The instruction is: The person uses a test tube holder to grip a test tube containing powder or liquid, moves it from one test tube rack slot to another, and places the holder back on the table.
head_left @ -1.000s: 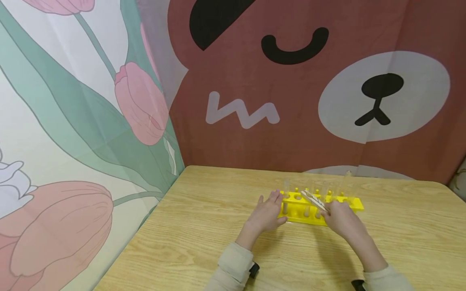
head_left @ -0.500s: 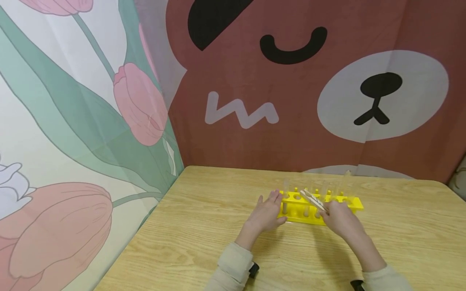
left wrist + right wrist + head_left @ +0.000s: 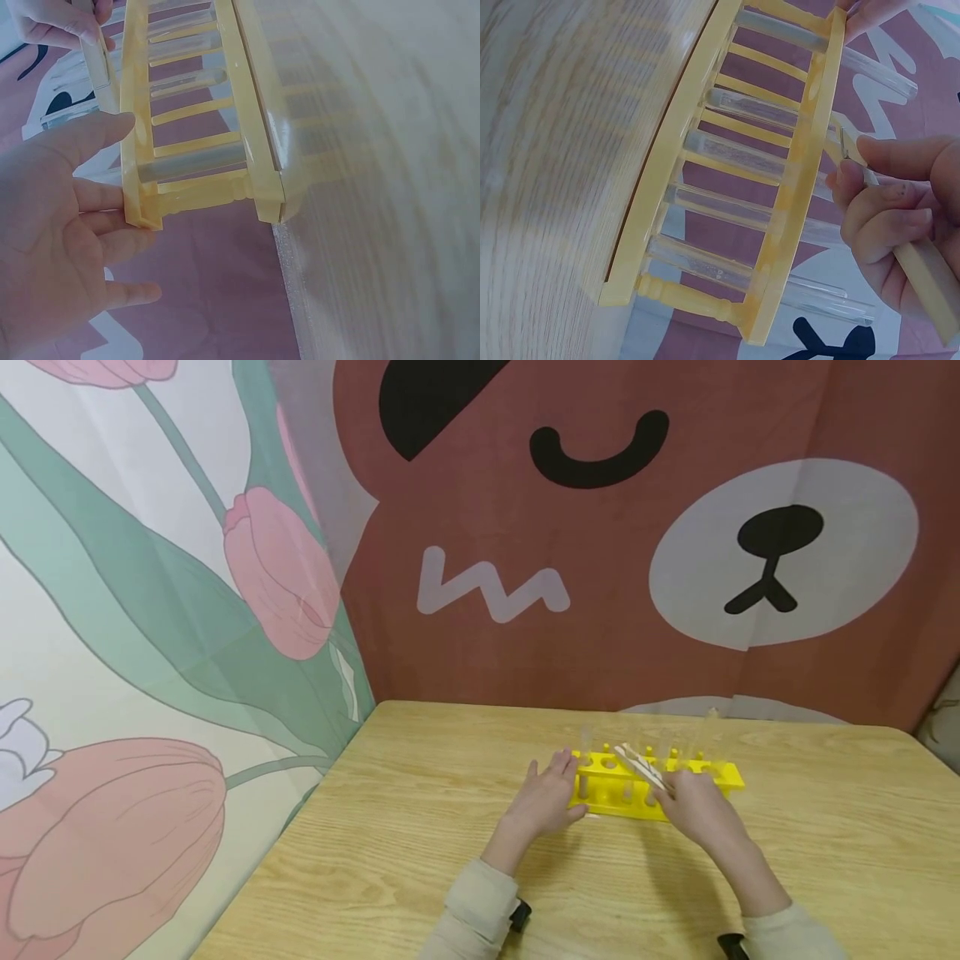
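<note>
A yellow test tube rack (image 3: 626, 811) stands on the table, holding several clear test tubes (image 3: 739, 152). The tube (image 3: 193, 162) at its left end looks greyish in the lower part. My left hand (image 3: 542, 795) touches that end, its thumb on the upper bar's front and its fingers straight and spread at the corner, as the left wrist view shows. My right hand (image 3: 703, 810) grips a wooden test tube clamp (image 3: 640, 767) between thumb and curled fingers. The clamp slants over the upper bar, its front end beside the tubes' upper parts; my fingers hide part of it.
A wood-grain table (image 3: 420, 835) lies beneath the rack. Behind it hangs a brown cloth (image 3: 480, 660) with a bear print, and a tulip-print cloth (image 3: 150, 635) covers the left side. One tube (image 3: 711, 727) rises higher than the others at the rack's right.
The head view has shifted slightly, so everything sits a little higher and further left in it. Both hands, the clamp and the rack keep nearly the same places relative to each other.
</note>
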A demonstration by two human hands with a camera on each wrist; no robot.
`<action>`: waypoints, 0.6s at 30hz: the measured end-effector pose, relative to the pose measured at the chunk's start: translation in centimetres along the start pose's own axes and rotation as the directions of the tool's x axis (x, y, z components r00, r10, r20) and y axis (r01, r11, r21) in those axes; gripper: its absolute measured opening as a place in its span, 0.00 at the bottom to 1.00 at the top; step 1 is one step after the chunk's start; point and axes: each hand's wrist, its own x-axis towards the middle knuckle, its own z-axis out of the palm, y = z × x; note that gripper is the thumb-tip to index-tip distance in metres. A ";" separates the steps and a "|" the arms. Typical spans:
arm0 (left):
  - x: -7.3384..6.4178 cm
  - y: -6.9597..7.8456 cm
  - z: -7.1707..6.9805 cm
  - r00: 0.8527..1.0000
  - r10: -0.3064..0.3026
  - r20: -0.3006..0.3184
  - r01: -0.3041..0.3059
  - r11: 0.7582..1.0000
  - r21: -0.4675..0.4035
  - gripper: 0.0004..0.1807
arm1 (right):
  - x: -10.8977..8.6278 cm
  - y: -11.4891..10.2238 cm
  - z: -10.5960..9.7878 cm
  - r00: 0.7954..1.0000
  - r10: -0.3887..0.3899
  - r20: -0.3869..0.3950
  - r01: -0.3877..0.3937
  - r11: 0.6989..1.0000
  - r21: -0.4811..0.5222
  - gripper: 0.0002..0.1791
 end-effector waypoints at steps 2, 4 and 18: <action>0.0 0.0 0.0 1.000 0.002 0.000 -0.002 1.000 -0.004 0.39 | 0.0 0.0 0.0 1.000 0.000 0.000 0.000 1.000 0.002 0.08; 0.0 0.0 0.0 1.000 0.004 0.003 -0.004 1.000 -0.007 0.39 | -0.1 0.0 0.0 1.000 0.002 0.003 -0.002 1.000 0.005 0.08; 0.0 0.1 0.1 1.000 -0.005 -0.001 0.005 1.000 0.010 0.39 | -0.1 -0.1 0.0 0.999 -0.020 -0.046 0.019 1.000 -0.010 0.07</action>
